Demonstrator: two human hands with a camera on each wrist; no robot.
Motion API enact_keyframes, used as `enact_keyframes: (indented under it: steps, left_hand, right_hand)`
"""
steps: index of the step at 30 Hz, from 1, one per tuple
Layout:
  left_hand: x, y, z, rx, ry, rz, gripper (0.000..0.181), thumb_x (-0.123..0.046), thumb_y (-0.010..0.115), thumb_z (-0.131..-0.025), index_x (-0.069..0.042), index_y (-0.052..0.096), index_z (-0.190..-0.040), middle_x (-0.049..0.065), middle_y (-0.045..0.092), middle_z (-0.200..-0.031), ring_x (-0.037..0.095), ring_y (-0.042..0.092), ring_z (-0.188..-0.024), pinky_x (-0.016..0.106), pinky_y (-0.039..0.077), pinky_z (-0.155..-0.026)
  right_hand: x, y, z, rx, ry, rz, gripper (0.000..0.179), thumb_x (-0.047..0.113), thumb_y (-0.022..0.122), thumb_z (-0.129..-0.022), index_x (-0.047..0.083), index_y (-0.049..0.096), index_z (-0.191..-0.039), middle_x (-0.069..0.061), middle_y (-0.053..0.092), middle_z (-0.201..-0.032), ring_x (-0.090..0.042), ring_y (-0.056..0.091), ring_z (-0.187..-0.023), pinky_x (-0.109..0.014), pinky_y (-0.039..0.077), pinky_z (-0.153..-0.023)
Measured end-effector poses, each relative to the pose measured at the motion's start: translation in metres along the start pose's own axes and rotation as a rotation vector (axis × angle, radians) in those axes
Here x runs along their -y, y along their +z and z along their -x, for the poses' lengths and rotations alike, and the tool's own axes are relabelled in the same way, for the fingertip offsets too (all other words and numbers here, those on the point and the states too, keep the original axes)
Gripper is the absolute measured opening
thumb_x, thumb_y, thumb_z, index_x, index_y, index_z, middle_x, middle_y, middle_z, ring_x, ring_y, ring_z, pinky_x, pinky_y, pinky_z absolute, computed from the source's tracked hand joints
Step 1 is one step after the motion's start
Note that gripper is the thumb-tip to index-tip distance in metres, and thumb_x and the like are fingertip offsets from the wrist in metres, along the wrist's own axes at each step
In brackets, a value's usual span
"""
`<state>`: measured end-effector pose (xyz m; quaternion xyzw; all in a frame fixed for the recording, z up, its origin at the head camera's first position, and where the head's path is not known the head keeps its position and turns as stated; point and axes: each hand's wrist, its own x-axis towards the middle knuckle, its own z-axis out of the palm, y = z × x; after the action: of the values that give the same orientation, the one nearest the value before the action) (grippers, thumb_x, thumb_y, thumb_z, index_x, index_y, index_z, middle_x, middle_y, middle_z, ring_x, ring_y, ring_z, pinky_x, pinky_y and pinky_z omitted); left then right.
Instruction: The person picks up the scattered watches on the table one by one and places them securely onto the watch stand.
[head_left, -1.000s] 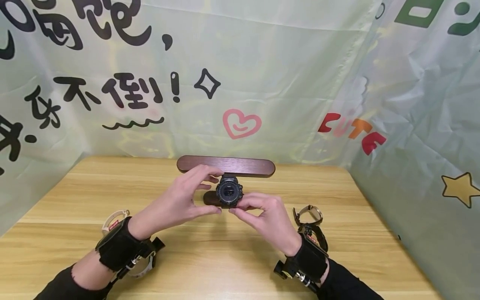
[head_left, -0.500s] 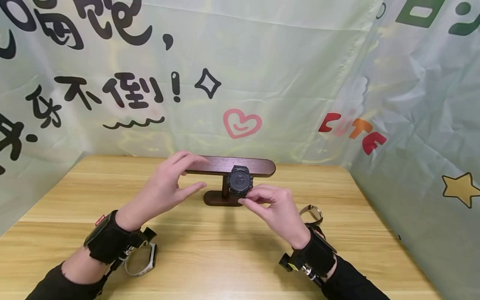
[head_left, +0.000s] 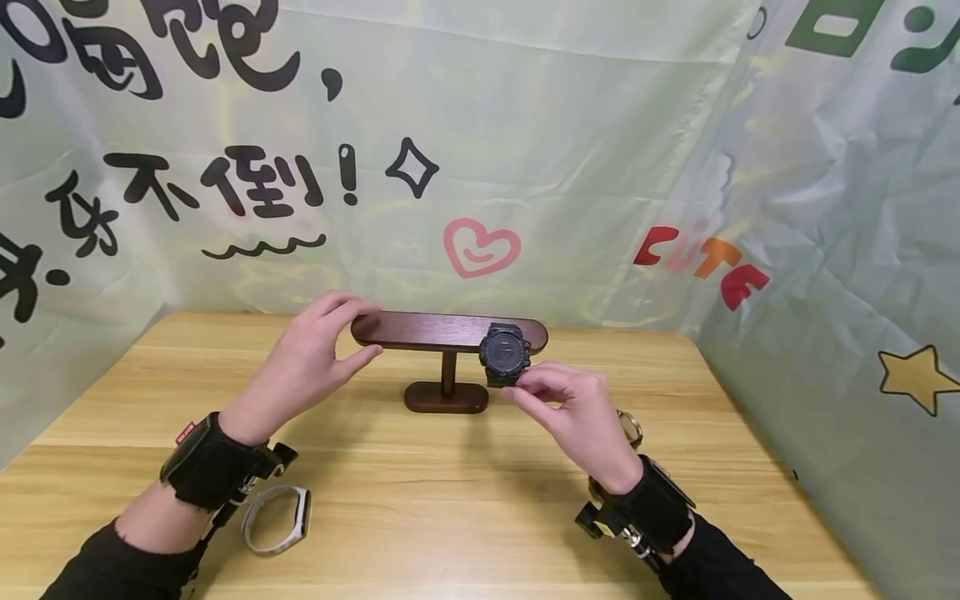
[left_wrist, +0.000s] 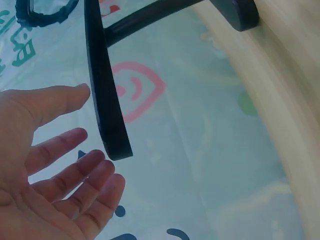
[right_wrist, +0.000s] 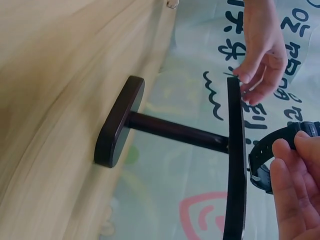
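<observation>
A dark wooden T-shaped stand rises at the back of the table, its flat bar on a post and rounded base. My left hand is at the bar's left end, thumb and fingers spread and relaxed; whether a fingertip touches the bar I cannot tell. By its lower edge, my right hand pinches a black digital wristwatch in front of the bar's right part. In the right wrist view the watch's strap forms a loop, close to the bar and above it.
A white fitness band stands on the wooden table at front left. A gold-rimmed watch lies partly hidden behind my right wrist. Printed cloth hangs behind and beside the table.
My right hand has carried the black wristwatch right and upward, from before the post to the bar's right part. My left hand has moved left, away from the watch, to the bar's left end.
</observation>
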<state>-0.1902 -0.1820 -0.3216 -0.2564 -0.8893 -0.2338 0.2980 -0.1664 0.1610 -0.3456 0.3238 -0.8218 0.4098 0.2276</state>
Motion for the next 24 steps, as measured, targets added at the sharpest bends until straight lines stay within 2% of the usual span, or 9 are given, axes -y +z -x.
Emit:
enact_keyframes:
  steps: [5,13,20,24]
  left_hand:
    - [0.004,0.001,0.001,0.021,-0.042,0.0,0.041,-0.009,0.088,-0.089,-0.003,0.073,-0.127,0.014,0.07,-0.121,0.031,0.067,-0.108,0.048,0.059,-0.09]
    - [0.007,0.002,0.001,0.028,-0.062,0.001,0.038,-0.007,0.086,-0.091,-0.001,0.074,-0.127,0.013,0.071,-0.119,0.026,0.066,-0.098,0.042,0.055,-0.078]
    - [0.008,0.002,0.001,0.039,-0.074,0.008,0.037,-0.007,0.085,-0.092,0.001,0.075,-0.126,0.016,0.071,-0.123,0.028,0.069,-0.098,0.043,0.063,-0.078]
    - [0.008,0.002,0.001,0.046,-0.082,0.006,0.036,-0.007,0.085,-0.092,0.001,0.075,-0.126,0.016,0.071,-0.124,0.029,0.07,-0.098,0.042,0.063,-0.078]
  right_hand:
    - [-0.006,-0.008,0.003,-0.011,-0.002,0.034,0.015,0.001,0.086,-0.089,0.016,0.083,-0.091,0.004,0.08,-0.093,-0.003,0.073,-0.084,-0.016,0.063,-0.077]
    - [-0.014,-0.02,0.006,-0.014,-0.003,0.055,0.011,0.007,0.084,-0.092,0.018,0.083,-0.092,0.003,0.08,-0.094,-0.003,0.072,-0.082,-0.015,0.063,-0.078]
    - [-0.018,-0.029,0.004,-0.015,-0.003,0.081,0.012,0.006,0.084,-0.092,0.018,0.084,-0.093,0.004,0.08,-0.094,-0.002,0.072,-0.081,-0.014,0.062,-0.077]
    - [-0.019,-0.034,0.003,-0.024,-0.003,0.092,0.009,0.005,0.084,-0.093,0.015,0.084,-0.094,0.004,0.08,-0.093,-0.001,0.071,-0.081,-0.013,0.061,-0.077]
